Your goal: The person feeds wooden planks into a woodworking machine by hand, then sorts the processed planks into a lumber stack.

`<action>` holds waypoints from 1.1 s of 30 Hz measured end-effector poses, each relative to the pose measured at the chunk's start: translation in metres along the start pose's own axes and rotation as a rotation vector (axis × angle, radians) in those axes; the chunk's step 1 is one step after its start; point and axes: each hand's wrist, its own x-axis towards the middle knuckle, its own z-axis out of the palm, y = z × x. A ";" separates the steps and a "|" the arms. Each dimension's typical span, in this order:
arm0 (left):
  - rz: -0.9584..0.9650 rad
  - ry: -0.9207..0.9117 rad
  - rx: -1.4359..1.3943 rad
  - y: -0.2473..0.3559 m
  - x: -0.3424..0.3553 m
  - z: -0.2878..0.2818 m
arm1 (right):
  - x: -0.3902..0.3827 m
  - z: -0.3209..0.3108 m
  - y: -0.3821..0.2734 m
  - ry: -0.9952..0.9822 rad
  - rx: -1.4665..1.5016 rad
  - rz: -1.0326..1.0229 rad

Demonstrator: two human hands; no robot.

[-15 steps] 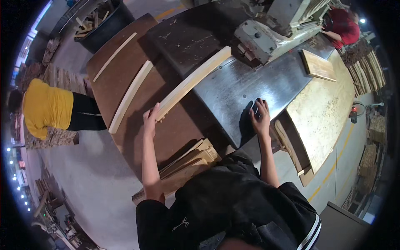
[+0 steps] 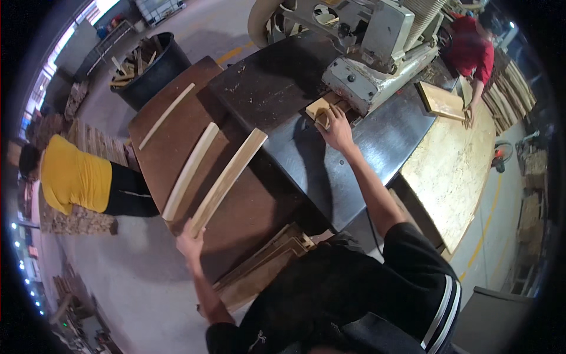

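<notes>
My left hand (image 2: pixel 191 239) is closed round the near end of a pale wooden strip (image 2: pixel 230 180), which slants away over the brown side table. Farther off, my right hand (image 2: pixel 337 130) reaches to the machine head and grips the end of a wooden board (image 2: pixel 318 108). That board sticks out from under the grey woodworking machine (image 2: pixel 354 82); its other end is hidden by the machine. To the left of the held strip lie a slightly curved wooden strip (image 2: pixel 192 171) and a thinner one (image 2: pixel 167 116), both on the brown table (image 2: pixel 159 159).
A dark metal worktable (image 2: pixel 318 189) spans the middle. On the right, a person in red (image 2: pixel 471 50) has a hand at a board (image 2: pixel 441 101) by a pale table (image 2: pixel 454 171). Offcuts (image 2: pixel 265 265) are stacked near me. A black bin (image 2: pixel 147 74) and a person in yellow (image 2: pixel 76 174) are left.
My left hand has drawn the strip leftward and nearer, onto the brown table's side. My right hand has moved from the metal table's near part forward to the board at the machine.
</notes>
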 end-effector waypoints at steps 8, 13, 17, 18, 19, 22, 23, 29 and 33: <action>-0.228 -0.030 0.116 0.000 0.010 0.059 | -0.015 0.045 -0.025 -0.085 -0.140 0.011; -0.402 -0.101 0.220 0.077 0.063 0.066 | -0.027 0.039 -0.066 -0.098 -0.068 0.064; 0.275 0.111 -0.259 0.220 0.105 0.093 | -0.036 0.049 -0.092 -0.109 -0.009 0.089; 0.470 0.076 -0.382 0.276 0.109 0.090 | -0.041 0.048 -0.090 -0.102 0.000 0.108; 0.627 0.046 -0.535 0.305 0.117 0.095 | -0.043 0.050 -0.100 -0.111 0.008 0.097; 0.804 -0.021 -0.476 0.364 0.137 0.116 | -0.054 0.059 -0.125 -0.028 0.072 0.072; 0.796 -0.046 -0.445 0.374 0.142 0.123 | -0.058 0.059 -0.135 -0.094 0.067 0.051; 0.762 -0.157 -0.316 0.359 0.148 0.151 | -0.096 0.037 -0.171 -0.182 0.083 0.075; 0.799 -0.184 -0.225 0.341 0.121 0.119 | -0.145 0.008 -0.169 -0.276 0.025 0.068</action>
